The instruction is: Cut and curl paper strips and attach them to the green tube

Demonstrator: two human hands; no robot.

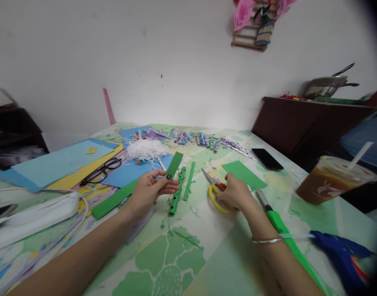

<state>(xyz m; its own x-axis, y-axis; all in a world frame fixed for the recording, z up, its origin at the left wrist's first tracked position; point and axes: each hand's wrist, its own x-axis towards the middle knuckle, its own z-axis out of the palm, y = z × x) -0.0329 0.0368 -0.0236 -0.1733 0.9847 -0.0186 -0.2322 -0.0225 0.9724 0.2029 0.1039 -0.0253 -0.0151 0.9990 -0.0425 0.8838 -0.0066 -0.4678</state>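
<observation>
My left hand (148, 190) pinches a short green paper strip (175, 163) between thumb and fingers, its free end pointing up and away. Just right of that hand, a rolled green paper tube with holes (176, 199) lies on the table, and a narrow green strip (189, 181) lies beside it. My right hand (236, 191) is closed at the yellow and red handles of a pair of scissors (217, 197), whose blades point away to the left. Behind the right hand is a green paper piece (245, 173). A longer green strip (116, 199) lies beyond my left forearm.
A cup of brown drink (327, 181), a black phone (267, 159), a green-handled knife (276, 222) and a blue glue gun (339, 255) are on the right. Leftward lie glasses (102, 170), white string (147, 150) and blue paper (65, 158). Paper rolls (202, 139) sit behind.
</observation>
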